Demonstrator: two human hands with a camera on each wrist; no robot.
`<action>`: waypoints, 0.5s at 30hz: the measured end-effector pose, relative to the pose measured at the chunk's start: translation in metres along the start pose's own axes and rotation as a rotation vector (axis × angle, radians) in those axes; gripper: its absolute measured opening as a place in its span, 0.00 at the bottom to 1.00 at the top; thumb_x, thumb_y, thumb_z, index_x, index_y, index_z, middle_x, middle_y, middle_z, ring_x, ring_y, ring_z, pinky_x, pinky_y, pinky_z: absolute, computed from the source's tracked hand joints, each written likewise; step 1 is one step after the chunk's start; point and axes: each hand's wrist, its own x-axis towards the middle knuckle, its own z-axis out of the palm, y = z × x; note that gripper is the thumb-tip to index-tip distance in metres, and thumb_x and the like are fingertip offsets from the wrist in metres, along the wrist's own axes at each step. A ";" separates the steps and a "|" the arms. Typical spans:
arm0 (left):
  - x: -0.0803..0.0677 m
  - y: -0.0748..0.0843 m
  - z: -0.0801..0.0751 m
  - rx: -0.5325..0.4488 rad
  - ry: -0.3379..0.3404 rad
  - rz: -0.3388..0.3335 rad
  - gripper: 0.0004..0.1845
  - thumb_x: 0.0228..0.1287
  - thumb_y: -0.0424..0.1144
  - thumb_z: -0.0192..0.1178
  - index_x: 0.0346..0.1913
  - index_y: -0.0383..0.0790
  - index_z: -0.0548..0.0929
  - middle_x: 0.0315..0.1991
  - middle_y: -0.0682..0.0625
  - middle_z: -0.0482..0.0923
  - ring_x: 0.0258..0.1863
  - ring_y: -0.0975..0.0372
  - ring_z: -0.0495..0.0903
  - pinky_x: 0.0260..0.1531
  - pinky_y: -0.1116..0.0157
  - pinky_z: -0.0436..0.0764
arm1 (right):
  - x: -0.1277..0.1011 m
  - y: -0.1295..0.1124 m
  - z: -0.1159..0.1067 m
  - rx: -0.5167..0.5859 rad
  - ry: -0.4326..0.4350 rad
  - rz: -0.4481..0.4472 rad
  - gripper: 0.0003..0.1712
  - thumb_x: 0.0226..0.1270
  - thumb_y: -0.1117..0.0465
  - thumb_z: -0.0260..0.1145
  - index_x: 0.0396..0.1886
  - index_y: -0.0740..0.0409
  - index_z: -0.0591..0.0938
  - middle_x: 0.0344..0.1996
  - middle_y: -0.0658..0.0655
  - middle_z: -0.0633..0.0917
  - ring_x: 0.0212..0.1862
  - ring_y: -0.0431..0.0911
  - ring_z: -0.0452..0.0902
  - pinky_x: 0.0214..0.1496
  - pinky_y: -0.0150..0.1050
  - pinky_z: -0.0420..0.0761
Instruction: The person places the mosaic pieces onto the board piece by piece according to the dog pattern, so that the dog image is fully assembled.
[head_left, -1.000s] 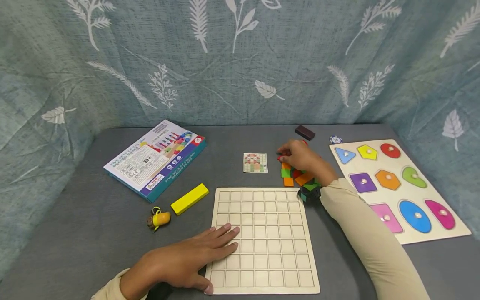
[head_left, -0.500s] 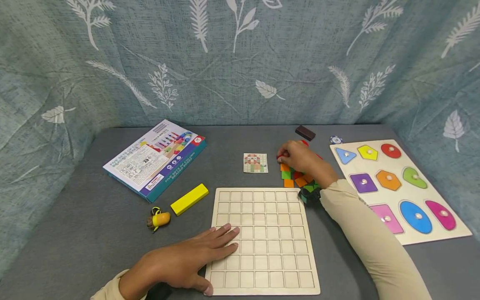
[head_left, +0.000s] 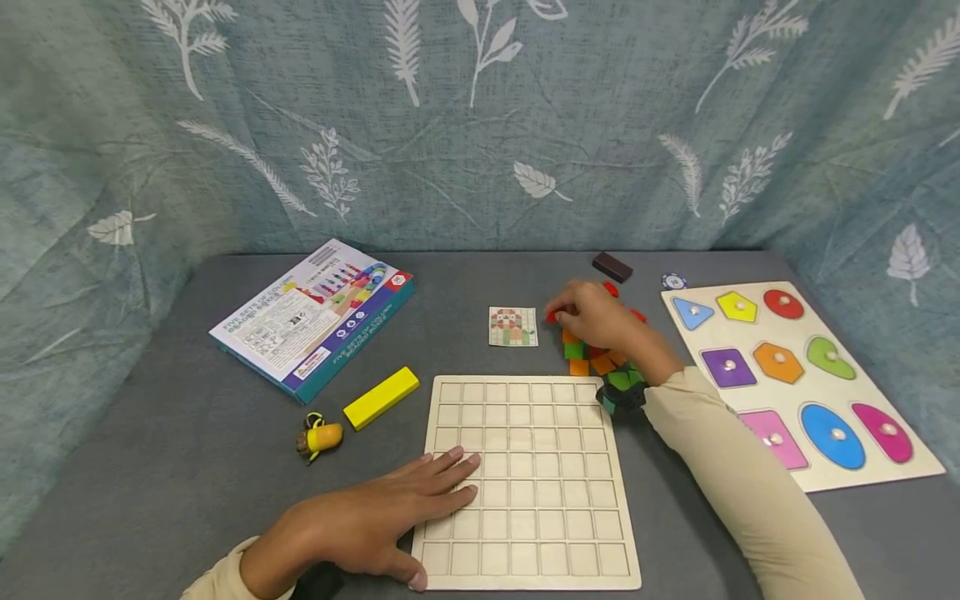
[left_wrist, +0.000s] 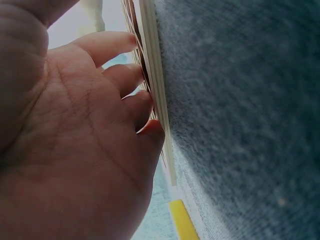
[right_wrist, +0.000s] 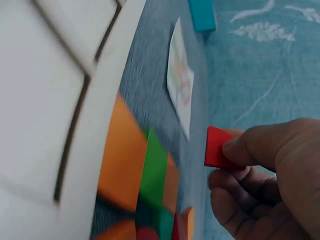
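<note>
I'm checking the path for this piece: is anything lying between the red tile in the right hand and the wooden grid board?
Partly. The right hand pinches the red tile above the table, and the pile of coloured tiles lies between it and the grid board. The board's cells look empty; the left hand covers only its left edge.

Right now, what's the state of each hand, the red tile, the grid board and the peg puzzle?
Right hand: pinches the red tile, lifted above the tile pile.
Left hand: flat, fingers resting on the grid board.
Grid board: every cell empty.
Shape puzzle: all visible pieces seated.
Pattern card: flat, face up.
</note>
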 end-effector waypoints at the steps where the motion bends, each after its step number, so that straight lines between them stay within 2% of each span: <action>1: 0.000 0.000 0.000 0.003 0.001 0.005 0.50 0.54 0.49 0.71 0.77 0.48 0.56 0.79 0.55 0.36 0.76 0.56 0.34 0.71 0.49 0.44 | -0.001 -0.001 0.001 0.016 -0.011 -0.009 0.14 0.71 0.71 0.58 0.50 0.67 0.84 0.43 0.62 0.78 0.28 0.48 0.68 0.29 0.39 0.70; 9: 0.001 0.000 0.001 -0.015 0.000 -0.012 0.50 0.53 0.50 0.71 0.77 0.49 0.56 0.78 0.56 0.35 0.76 0.56 0.34 0.71 0.47 0.45 | -0.004 -0.016 0.012 0.102 -0.055 -0.065 0.13 0.68 0.71 0.63 0.50 0.67 0.84 0.45 0.59 0.84 0.41 0.48 0.79 0.42 0.39 0.80; 15: 0.002 0.000 0.000 -0.026 -0.002 -0.026 0.50 0.54 0.51 0.71 0.77 0.51 0.56 0.78 0.57 0.35 0.76 0.56 0.34 0.71 0.47 0.44 | -0.010 -0.027 0.018 0.085 -0.090 -0.094 0.10 0.67 0.71 0.62 0.45 0.64 0.86 0.43 0.57 0.84 0.35 0.44 0.76 0.36 0.36 0.76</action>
